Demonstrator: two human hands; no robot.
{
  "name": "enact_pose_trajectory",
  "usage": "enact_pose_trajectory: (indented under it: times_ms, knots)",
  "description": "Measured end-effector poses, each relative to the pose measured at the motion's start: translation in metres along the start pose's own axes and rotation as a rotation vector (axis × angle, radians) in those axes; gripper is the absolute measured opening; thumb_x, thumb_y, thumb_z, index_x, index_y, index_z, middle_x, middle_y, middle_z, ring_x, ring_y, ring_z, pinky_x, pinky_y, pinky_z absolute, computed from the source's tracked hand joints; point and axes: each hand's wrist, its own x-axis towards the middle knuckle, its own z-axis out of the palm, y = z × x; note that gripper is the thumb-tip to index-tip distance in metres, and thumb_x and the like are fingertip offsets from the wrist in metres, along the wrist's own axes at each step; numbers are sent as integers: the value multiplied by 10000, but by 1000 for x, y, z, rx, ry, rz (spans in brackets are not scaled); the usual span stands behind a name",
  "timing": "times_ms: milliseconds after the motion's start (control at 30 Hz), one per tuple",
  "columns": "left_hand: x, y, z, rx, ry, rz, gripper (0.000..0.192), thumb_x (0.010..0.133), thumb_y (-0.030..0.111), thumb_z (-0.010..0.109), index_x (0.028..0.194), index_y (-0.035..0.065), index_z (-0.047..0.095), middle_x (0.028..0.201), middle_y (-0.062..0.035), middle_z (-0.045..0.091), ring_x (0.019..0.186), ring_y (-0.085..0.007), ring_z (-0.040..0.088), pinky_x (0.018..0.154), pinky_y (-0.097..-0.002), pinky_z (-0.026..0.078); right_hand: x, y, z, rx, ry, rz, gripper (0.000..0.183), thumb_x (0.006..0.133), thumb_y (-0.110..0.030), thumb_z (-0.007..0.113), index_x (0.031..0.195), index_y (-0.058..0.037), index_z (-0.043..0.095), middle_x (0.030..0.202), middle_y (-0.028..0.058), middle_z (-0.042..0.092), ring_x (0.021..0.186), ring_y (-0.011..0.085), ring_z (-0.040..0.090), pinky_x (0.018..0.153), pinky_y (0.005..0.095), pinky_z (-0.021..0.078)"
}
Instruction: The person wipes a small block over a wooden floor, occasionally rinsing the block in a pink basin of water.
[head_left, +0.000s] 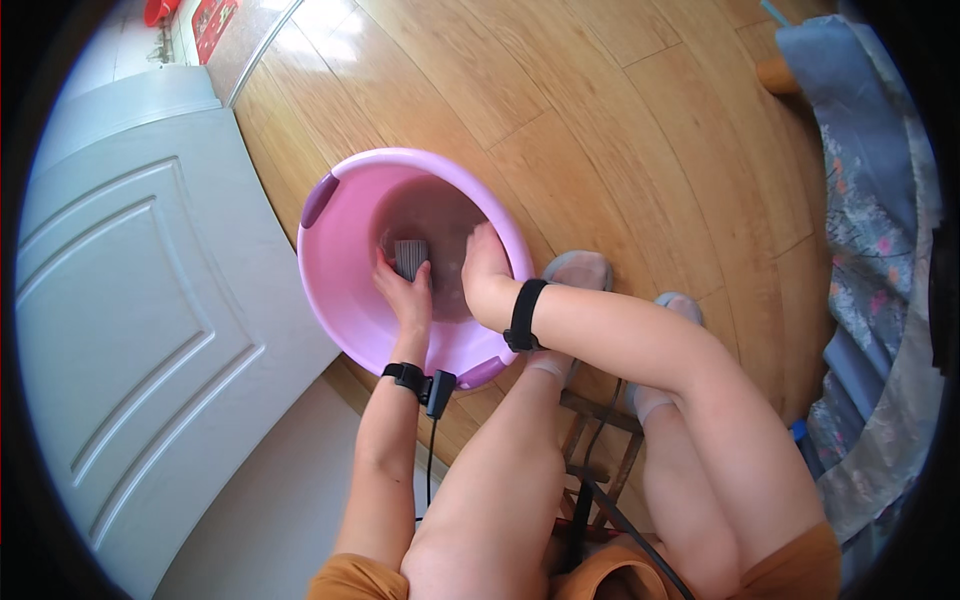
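A pink plastic tub (330, 262) with purple handles stands on the floor before me, holding murky brownish water (442, 202). My left hand (409, 296) is inside it, thumb and fingers around a grey ribbed object (412, 257), perhaps a brush or a folded cloth. Against the tub's right inner side is my right hand (486, 262), bent down at the wrist with its fingertips at the water. Whether it holds anything cannot be told. Black straps circle both wrists, and the left one carries a small black device (440, 394) with a cable.
A white panelled door (150, 300) stands close at the tub's left. My feet in grey slippers (585, 270) are to its right, on the wood-plank floor (600, 150). Black cables run by a low stool (600, 420) between my legs. Floral fabric (870, 225) hangs at the far right.
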Motion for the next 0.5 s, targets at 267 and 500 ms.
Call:
enact_pose_trajectory:
  times_ms: [267,500]
  knots:
    - [0,-9,3,-8,-5,-44,896,750,161,791,1450,-48,272,1222,-217,432,1140,-354,414,1012,-442,341,-3,-2,14,33,287,-81,356,882,-255,587,1199,-131,690,1359,98,525,1336,325,367,1147,590,109]
    - [0,2,-24,-380,-82,-136,771,807,127,737,1437,-20,318,1196,-165,506,1087,-295,510,965,-404,417,7,-2,20,210,468,25,279,879,-212,570,1076,-104,735,1129,67,611,1189,276,469,1146,498,204]
